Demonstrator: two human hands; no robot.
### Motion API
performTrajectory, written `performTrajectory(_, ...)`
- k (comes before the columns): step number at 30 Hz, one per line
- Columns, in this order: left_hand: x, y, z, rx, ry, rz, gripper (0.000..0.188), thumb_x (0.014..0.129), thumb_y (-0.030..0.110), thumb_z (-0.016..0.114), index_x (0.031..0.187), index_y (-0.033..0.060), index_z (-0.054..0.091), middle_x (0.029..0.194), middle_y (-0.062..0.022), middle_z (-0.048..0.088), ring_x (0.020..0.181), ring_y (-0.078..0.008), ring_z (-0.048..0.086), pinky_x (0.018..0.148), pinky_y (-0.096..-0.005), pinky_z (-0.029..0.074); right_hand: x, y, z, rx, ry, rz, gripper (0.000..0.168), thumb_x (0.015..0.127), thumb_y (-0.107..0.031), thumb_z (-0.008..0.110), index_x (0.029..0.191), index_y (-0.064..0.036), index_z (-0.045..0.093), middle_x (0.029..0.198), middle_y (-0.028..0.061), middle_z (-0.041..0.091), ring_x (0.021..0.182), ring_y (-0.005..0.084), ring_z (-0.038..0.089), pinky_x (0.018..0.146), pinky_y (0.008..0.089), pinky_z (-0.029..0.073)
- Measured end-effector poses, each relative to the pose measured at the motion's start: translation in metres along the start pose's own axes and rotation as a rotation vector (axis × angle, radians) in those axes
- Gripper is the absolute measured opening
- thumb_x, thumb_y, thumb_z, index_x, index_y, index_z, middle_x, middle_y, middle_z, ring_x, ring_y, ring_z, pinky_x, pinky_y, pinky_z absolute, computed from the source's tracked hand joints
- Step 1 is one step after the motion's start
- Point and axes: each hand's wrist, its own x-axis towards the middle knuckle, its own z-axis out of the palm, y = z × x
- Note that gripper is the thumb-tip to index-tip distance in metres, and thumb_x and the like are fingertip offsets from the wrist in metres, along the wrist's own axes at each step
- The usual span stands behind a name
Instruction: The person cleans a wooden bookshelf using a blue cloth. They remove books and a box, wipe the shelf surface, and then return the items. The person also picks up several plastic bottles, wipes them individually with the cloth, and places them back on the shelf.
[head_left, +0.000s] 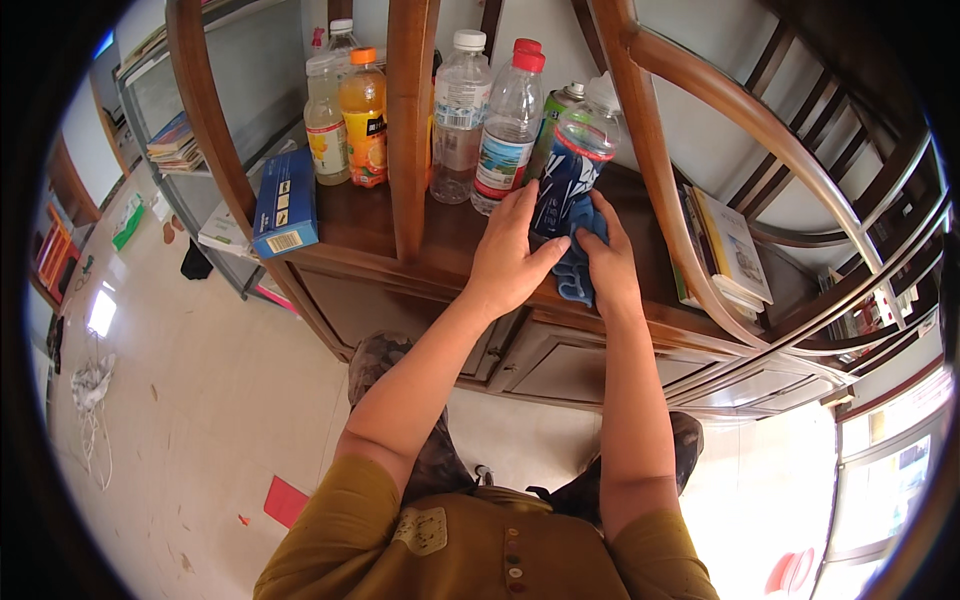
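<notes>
A clear plastic bottle with a dark blue label and white cap (574, 161) leans slightly at the front of the wooden shelf (360, 236). My left hand (514, 259) holds its lower left side, with the thumb by its base. In my right hand (613, 262) is a blue cloth (576, 266), pressed against the bottle's right side. Just left of the bottle stands a clear bottle with a red cap (510, 142). A green spray can (555, 109) is partly hidden behind them. Whether the held bottle's base touches the shelf cannot be seen.
A white-capped bottle (459, 120), an orange drink bottle (364, 120) and a pale drink bottle (326, 124) line the shelf. Left of them lies a blue box (286, 202). Wooden posts (411, 135) divide the front; books (724, 247) lean at right. Cabinet doors (559, 364) are below.
</notes>
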Motion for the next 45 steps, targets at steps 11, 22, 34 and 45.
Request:
performTrajectory(11, 0.006, -0.010, 0.005, -0.137, 0.112, -0.003, 0.069, 0.087, 0.024, 0.077, 0.139, -0.0022, 0.040, 0.131, -0.0213, 0.056, 0.120, -0.0314, 0.056, 0.105, -0.0392, 0.042, -0.008, 0.000, -0.001, -0.134, 0.022, -0.144, 0.045, 0.086, 0.000, 0.058, 0.131, -0.003, 0.062, 0.110, 0.0086, 0.066, 0.100, 0.0162, 0.061, 0.093, 0.0282, 0.047)
performTrajectory(22, -0.026, 0.020, -0.016, 0.011, 0.356, 0.258, 0.048, 0.087, 0.008, 0.070, 0.132, 0.0007, 0.054, 0.125, -0.0195, 0.056, 0.113, -0.0363, 0.058, 0.099, -0.0403, 0.046, -0.003, 0.008, -0.003, -0.273, 0.250, -0.260, 0.042, 0.080, -0.001, 0.052, 0.120, -0.002, 0.065, 0.106, 0.0168, 0.069, 0.099, 0.0256, 0.066, 0.093, 0.0331, 0.049)
performTrajectory(34, -0.062, -0.030, -0.197, 1.191, 0.408, 0.240, 0.041, 0.089, 0.031, 0.070, 0.122, 0.0076, 0.067, 0.131, -0.0183, 0.056, 0.128, -0.0364, 0.047, 0.113, -0.0563, 0.030, 0.000, 0.007, -0.003, -0.089, 0.313, -0.176, 0.033, 0.084, -0.007, 0.060, 0.117, -0.005, 0.059, 0.101, 0.0092, 0.066, 0.092, 0.0202, 0.064, 0.082, 0.0304, 0.051)
performTrajectory(45, -0.065, -0.015, -0.218, 0.925, 0.417, 0.470, 0.037, 0.089, 0.008, 0.064, 0.125, 0.0066, 0.066, 0.132, -0.0178, 0.058, 0.126, -0.0355, 0.053, 0.112, -0.0518, 0.036, 0.007, -0.033, -0.052, -1.263, 0.017, -0.249, 0.066, 0.081, -0.012, 0.067, 0.144, -0.009, 0.049, 0.146, 0.0230, 0.050, 0.137, 0.0410, 0.046, 0.114, 0.0436, 0.038)
